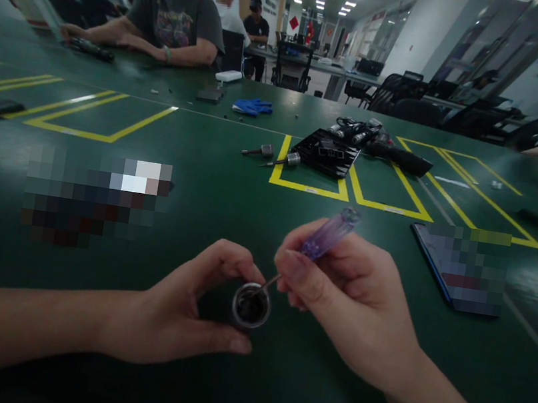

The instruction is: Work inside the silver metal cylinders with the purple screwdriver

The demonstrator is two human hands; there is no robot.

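Note:
My left hand curls its fingers and thumb around a dark, round metal cylinder, whose open end faces up toward me. The inside of the cylinder is dark, and I cannot make out what is in it. A screwdriver with a clear purple handle is pinched between the thumb and fingers of my right hand. Its thin shaft slants down to the left, with the tip inside the cylinder's mouth. Both hands are just above the green table.
Two metal parts with thin shafts, one a cylindrical part, lie beyond my hands. Past them are a black packet, a tangle of cables and a blue glove. A phone rests at right. A person sits across the table.

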